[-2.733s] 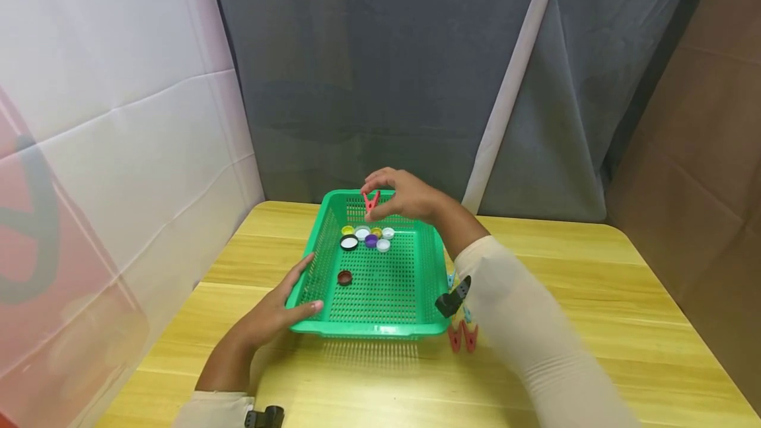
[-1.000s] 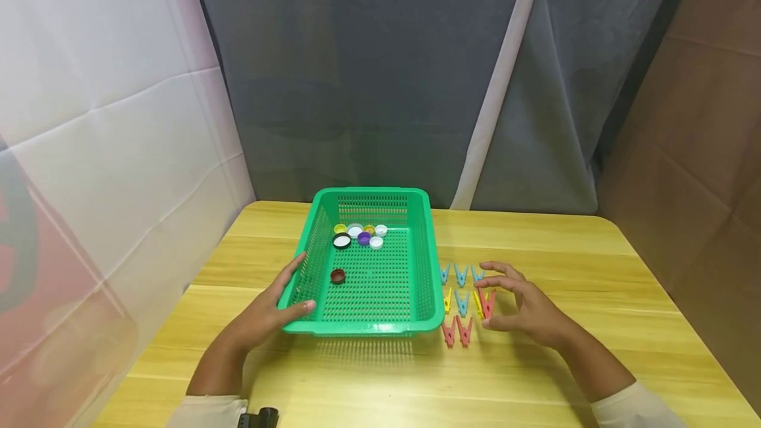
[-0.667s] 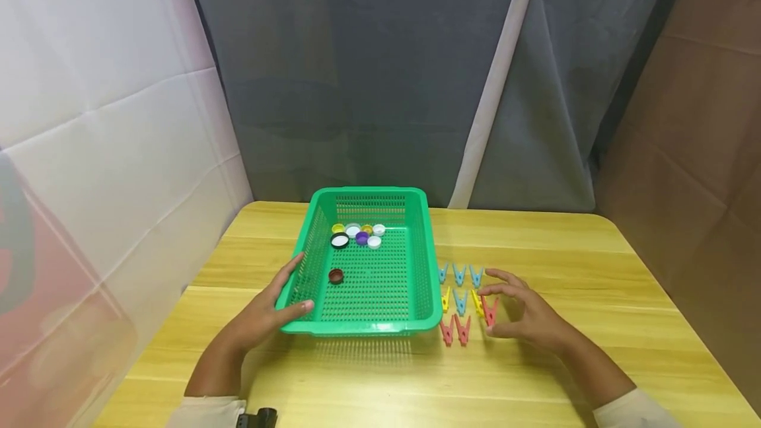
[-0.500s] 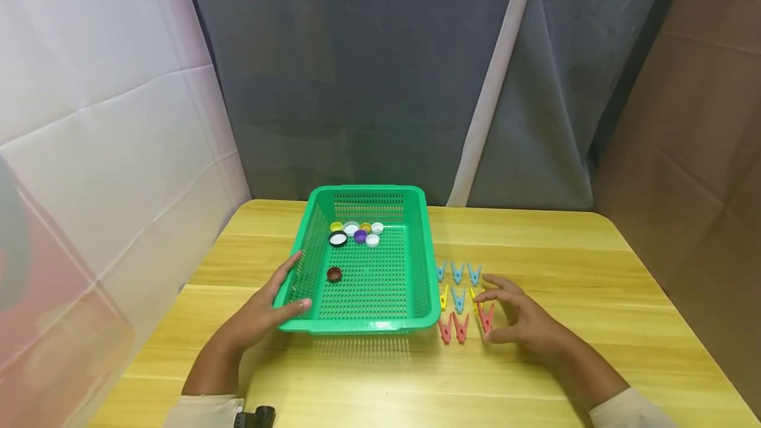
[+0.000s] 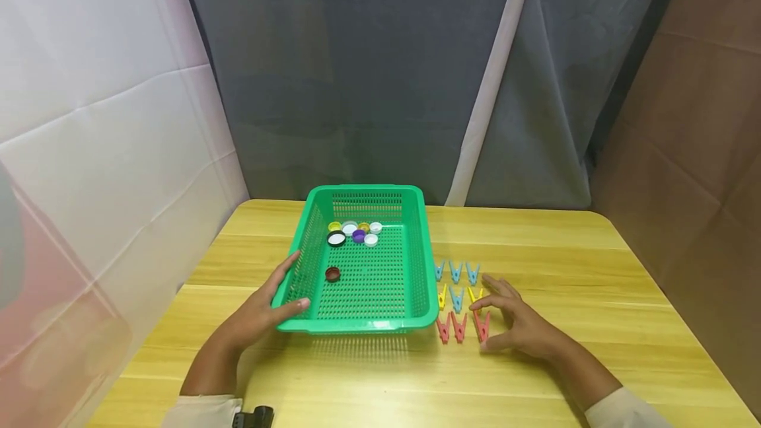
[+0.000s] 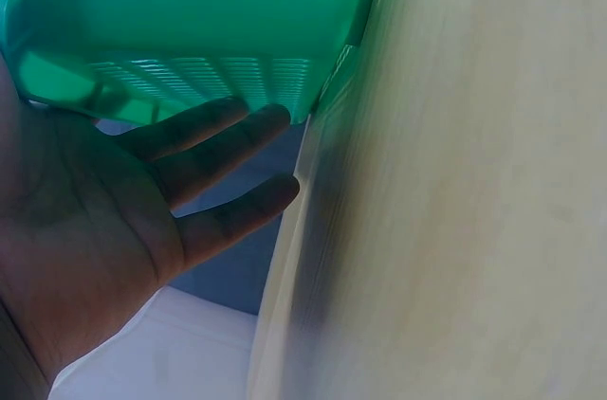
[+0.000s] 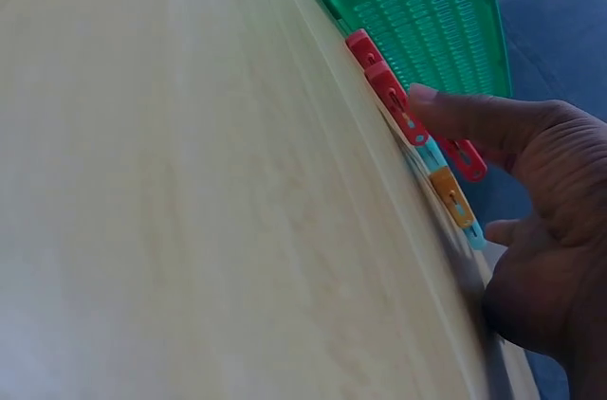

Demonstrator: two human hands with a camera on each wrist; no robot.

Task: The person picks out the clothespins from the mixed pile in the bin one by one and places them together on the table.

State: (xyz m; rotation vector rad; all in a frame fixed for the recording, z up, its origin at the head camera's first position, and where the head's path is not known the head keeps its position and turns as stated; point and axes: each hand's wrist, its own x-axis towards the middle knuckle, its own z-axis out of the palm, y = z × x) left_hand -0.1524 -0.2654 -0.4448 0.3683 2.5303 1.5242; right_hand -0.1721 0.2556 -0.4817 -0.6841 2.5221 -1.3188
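A green slotted plastic basket (image 5: 364,327) stands on the table, holding several bottle caps in white, yellow, purple, black and brown. My left hand (image 5: 258,312) holds its near left side, thumb over the rim and fingers along the outer wall; the left wrist view shows those fingers (image 6: 218,154) fairly straight. To the basket's right my right hand (image 5: 526,329) pinches a red clothespin (image 5: 482,329) between thumb and index finger, low at the tabletop. Two other red clothespins (image 5: 459,327) lie just left of it. Behind are yellow clothespins (image 5: 442,297) and several blue clothespins (image 5: 456,273).
The brown cap (image 5: 333,274) sits apart from the other caps inside the basket. The clothespins lie in rough rows close to the basket's right wall. Wood-grain table (image 5: 594,283) extends to the right, up to a brown cloth wall; grey cloth (image 5: 357,84) hangs behind.
My right hand has carried the red clothespin from above the basket to the table at the right, then lowered it nearer the other red ones. My left hand stays on the basket.
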